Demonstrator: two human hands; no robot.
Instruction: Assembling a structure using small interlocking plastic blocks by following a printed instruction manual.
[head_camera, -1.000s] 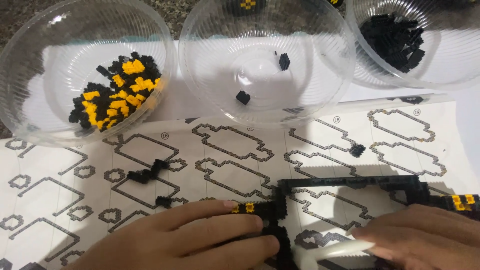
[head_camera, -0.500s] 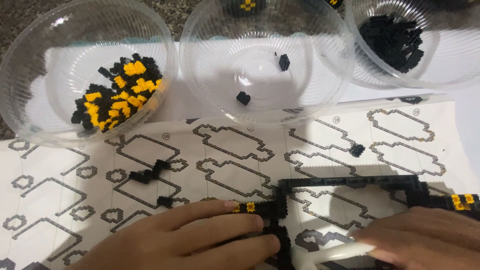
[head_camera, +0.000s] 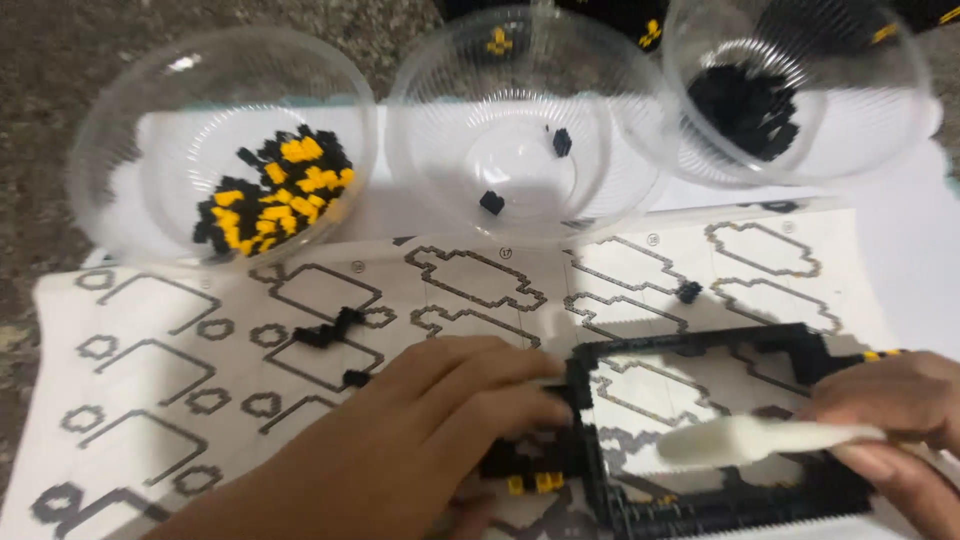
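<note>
A black frame (head_camera: 700, 430) of small building bricks lies on the near right of a printed pattern sheet (head_camera: 200, 400), and it reads as partly built: its far side, left side and near side look joined into an open rectangle, while a short black-and-yellow piece (head_camera: 530, 470) sticks out from its near-left corner.

The left hand (head_camera: 440, 420) lies flat over that corner, its fingers (head_camera: 500, 385) pressed down on the bricks where the frame's left side meets the stub, bent but not clenched. The right hand (head_camera: 890, 410) is on the right end of the frame, its fingers grasping a white flat tool (head_camera: 760, 440) that points left across the opening.

Much seems left to do. On the sheet, 1 short black chain (head_camera: 330, 328) and 2 loose black bricks (head_camera: 688, 291) lie apart from the frame, and most printed outlines are uncovered. Along the far edge stand 3 clear bowls: the left bowl (head_camera: 120, 160) holds a heap of black and yellow bricks, the middle bowl (head_camera: 440, 130) only 2 black ones, and the right bowl (head_camera: 880, 90) a pile of black ones.
</note>
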